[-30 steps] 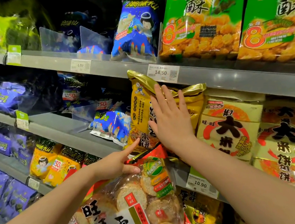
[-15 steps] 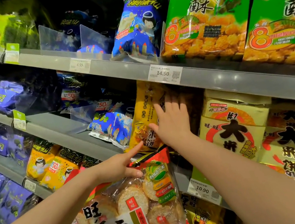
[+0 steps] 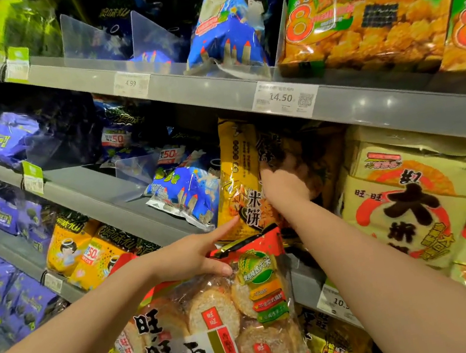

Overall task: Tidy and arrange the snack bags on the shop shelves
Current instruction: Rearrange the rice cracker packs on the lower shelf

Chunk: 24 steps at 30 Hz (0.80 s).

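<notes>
Grey metal shelves (image 3: 213,89) run in tiers here. Top one's got a blue bag (image 3: 230,24) and green-orange bags (image 3: 364,8). Middle shelf (image 3: 102,191) holds purple packs (image 3: 2,140), a yellow bag (image 3: 241,181) and cream bags (image 3: 402,200).

yellow rice-cracker bag (image 3: 240,181) | blue cartoon bag (image 3: 229,21) | grey shelf (image 3: 380,101)

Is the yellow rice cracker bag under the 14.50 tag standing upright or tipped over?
Upright, roughly: the yellow rice cracker bag stands on end under the shelf edge, with the right hand pressed against it.
</notes>
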Motion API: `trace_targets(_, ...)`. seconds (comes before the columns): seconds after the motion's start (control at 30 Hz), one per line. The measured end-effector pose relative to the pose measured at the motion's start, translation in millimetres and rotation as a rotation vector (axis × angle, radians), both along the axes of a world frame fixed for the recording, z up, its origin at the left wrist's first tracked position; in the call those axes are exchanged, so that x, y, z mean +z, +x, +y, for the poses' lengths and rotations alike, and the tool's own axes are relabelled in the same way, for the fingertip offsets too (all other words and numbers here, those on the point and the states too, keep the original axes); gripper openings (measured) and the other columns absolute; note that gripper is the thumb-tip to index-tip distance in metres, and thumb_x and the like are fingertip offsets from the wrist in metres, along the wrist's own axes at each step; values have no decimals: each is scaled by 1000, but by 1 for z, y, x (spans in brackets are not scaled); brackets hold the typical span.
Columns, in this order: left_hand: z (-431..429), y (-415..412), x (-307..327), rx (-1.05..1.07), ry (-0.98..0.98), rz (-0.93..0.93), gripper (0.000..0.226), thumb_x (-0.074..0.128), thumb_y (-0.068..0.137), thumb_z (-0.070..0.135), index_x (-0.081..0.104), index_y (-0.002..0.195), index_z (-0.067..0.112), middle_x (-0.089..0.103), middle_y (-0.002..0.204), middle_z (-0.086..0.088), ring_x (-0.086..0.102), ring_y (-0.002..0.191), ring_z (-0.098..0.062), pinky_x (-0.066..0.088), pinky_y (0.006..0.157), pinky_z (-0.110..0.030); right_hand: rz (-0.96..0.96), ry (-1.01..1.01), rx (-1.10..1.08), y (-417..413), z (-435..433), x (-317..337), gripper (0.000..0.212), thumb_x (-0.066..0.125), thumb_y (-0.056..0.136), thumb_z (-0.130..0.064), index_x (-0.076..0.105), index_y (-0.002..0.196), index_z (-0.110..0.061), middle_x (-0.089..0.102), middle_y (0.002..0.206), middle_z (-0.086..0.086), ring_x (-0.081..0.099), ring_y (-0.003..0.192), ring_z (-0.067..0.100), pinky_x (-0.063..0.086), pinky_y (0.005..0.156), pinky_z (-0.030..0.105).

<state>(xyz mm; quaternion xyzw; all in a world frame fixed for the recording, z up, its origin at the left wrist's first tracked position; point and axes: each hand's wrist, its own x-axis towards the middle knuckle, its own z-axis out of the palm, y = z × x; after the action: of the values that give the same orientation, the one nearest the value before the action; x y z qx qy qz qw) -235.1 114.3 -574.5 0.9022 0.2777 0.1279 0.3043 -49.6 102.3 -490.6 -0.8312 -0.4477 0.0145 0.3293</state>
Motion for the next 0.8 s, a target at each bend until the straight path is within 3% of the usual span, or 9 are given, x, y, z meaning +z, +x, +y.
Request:
trace_targets(0.1, 0, -3, -1, 1, 18, -11, 87, 64, 82, 43, -5, 130, 65, 21, 152, 15, 31, 135, -9, 28, 107, -22, 398, -87, -150, 12, 1, -3, 86, 22, 88, -71, 30, 142, -4, 36, 143, 20, 33, 131, 39, 30, 108, 46)
trace_targets(0.23, -5, -10, -2, 46, 29, -7, 90, 58, 69, 64, -14, 122, 73, 31, 151, 4, 39, 133, -18, 33, 106, -27, 465, -28, -186, 11, 2, -12, 101, 32, 77, -82, 29, 143, -6, 36, 143, 19, 27, 135, 38, 22, 113, 48)
trace_targets(0.33, -9, -12, 2, 75, 34, -5, 96, 50, 55, 74, -19, 122, 67, 31, 152, -1, 39, 134, -20, 33, 100, -22, 556, 26, -200, 8, -5, -14, 112, 41, 67, -87, 30, 142, -5, 37, 140, 18, 33, 131, 37, 30, 109, 48)
trace_targets(0.5, -10, -11, 1, 110, 15, 10, 102, 61, 73, 54, -23, 132, 54, 29, 152, -8, 37, 135, -24, 32, 101, -26, 535, -11, -149, 11, -12, -10, 101, 41, 75, -80, 40, 133, 3, 43, 132, 18, 43, 121, 32, 39, 96, 35)
trace_targets(0.67, -14, -13, 6, 118, -29, -13, 119, 51, 51, 73, -21, 141, 43, 22, 155, -4, 34, 136, -24, 29, 98, -20, 561, 53, -255, 4, -17, -19, 117, 36, 62, -92, 38, 137, -2, 45, 134, 16, 39, 125, 36, 33, 106, 45)
trace_targets(0.8, -14, -10, 8, 104, -44, -10, 122, 49, 49, 72, -21, 142, 38, 16, 156, -2, 32, 137, -22, 26, 98, -18, 512, 124, -282, 8, -18, -23, 103, 33, 71, -87, 48, 131, -4, 49, 130, 13, 38, 122, 35, 31, 101, 45)
